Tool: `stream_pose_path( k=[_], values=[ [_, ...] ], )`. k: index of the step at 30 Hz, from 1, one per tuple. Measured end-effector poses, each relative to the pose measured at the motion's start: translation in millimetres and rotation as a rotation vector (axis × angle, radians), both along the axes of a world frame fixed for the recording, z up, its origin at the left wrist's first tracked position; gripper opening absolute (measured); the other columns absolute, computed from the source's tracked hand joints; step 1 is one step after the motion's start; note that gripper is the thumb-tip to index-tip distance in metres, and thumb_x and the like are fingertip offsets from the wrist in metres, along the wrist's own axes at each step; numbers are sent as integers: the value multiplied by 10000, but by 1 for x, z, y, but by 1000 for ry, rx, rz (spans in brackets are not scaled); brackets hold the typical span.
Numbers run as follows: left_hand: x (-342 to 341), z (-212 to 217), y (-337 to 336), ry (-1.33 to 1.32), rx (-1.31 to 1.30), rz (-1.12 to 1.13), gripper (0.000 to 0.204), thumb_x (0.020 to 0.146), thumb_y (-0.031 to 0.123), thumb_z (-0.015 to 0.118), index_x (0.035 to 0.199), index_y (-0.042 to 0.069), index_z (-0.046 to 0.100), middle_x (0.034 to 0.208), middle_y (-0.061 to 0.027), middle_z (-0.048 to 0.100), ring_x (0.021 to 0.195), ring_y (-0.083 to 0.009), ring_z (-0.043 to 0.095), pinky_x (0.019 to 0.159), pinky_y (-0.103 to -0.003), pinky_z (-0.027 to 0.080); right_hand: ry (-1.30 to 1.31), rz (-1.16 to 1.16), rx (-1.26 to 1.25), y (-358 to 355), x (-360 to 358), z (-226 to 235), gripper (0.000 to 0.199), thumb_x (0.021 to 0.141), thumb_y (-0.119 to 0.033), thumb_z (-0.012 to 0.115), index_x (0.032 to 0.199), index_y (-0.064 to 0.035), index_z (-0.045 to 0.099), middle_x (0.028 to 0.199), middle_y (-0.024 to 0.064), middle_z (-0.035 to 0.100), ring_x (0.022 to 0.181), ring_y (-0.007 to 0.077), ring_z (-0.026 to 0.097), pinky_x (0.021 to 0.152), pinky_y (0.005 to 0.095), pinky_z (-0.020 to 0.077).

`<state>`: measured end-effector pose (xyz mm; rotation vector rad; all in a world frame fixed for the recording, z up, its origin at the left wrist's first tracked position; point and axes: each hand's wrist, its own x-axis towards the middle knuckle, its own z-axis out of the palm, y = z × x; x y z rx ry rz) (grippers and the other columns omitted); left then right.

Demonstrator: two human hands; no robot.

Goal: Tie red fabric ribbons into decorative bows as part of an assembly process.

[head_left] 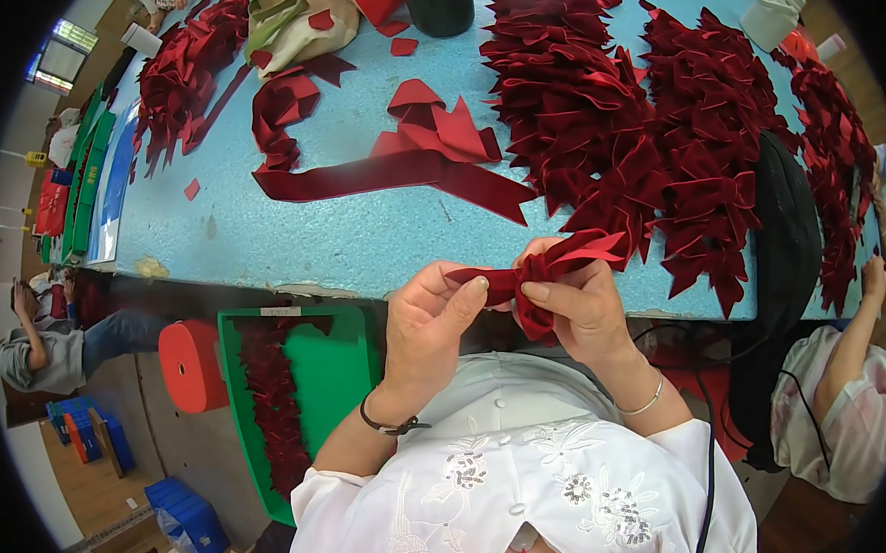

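Observation:
My left hand [427, 322] and my right hand [583, 304] together pinch a dark red velvet ribbon bow [553, 266] just in front of the near edge of the light blue table [361, 236]. The left thumb and forefinger grip one flat tail of the bow. The right fingers bunch its gathered middle, and a loop hangs below that hand. A long strip of red ribbon [377, 170] lies on the table beyond my hands, with folded cut pieces [435, 127] on top of it.
Large heaps of finished red bows [645, 116] cover the table's right side, with another heap [177, 75] at the far left. A green crate [338, 372] holding bows stands beside a red stool [192, 365]. One person [850, 385] sits right, another [36, 348] left.

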<state>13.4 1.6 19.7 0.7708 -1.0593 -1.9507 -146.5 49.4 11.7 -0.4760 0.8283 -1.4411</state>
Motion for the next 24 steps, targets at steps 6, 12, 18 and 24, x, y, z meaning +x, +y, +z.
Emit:
stream_pose_path(
  k=[6, 12, 18, 24],
  values=[
    [5, -3, 0, 15, 120, 52, 203, 932, 141, 524, 1039, -28, 555, 902, -92, 642, 732, -130, 613, 680, -260, 502, 4, 40, 26, -3, 7, -7, 244, 754, 9, 618, 979, -1, 524, 879, 92, 585, 705, 195, 622, 573, 305, 513],
    [-3, -1, -8, -22, -36, -34, 175, 883, 161, 594, 978, 14, 606, 834, -12, 642, 709, -87, 586, 587, -230, 489, 233, -210, 66, 3, 10, -16, 288, 751, -25, 626, 1007, -26, 494, 848, 61, 562, 633, 132, 551, 500, 235, 448],
    [13, -17, 0, -44, -165, 108, 141, 816, 104, 651, 888, -6, 599, 790, -45, 645, 718, -101, 576, 640, -251, 463, 283, -41, -160, -2, 12, -26, 272, 814, -67, 612, 1074, -28, 544, 921, 22, 586, 807, 106, 561, 642, 234, 450],
    [12, 1, 15, -326, -505, 329, 144, 804, 104, 658, 873, -7, 598, 773, -72, 644, 731, -100, 577, 667, -271, 458, 264, -114, -22, -1, 27, 6, 149, 818, -90, 619, 886, 42, 629, 783, 75, 613, 700, 173, 571, 610, 277, 451]
  ],
)
